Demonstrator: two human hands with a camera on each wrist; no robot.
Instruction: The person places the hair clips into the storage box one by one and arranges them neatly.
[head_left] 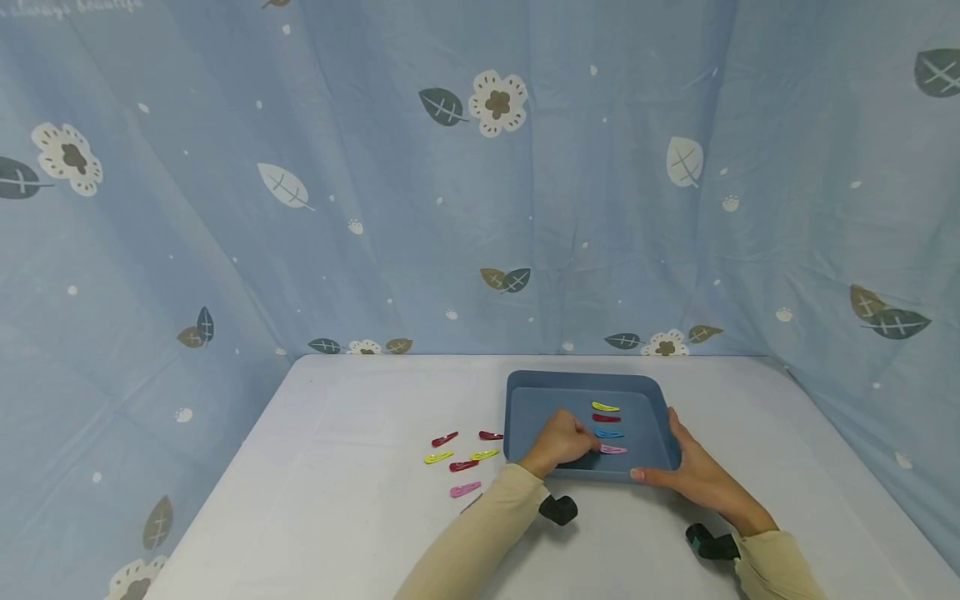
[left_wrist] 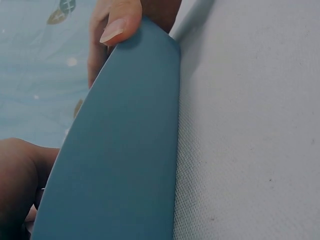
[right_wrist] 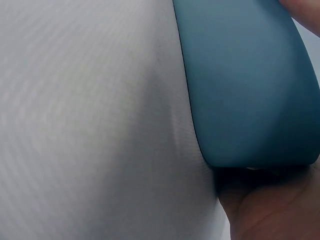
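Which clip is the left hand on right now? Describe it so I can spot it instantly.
Find the blue tray on the white table. Four hair clips lie in a column inside it; the left hand touches the nearest, the pink clip. It is the only pink one in the tray, just below the blue clip.

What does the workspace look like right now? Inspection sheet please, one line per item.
Surface: white table, cloth-like weave.
Job's things: blue tray holding yellow, red, blue and pink hair clips.
Clutter: six loose clips on the table, left of the tray.
Hands: left hand inside the tray, fingers curled at the pink clip; right hand rests along the tray's right rim.
Cables: nothing seen.
Surroundings: blue floral curtain behind and at both sides.
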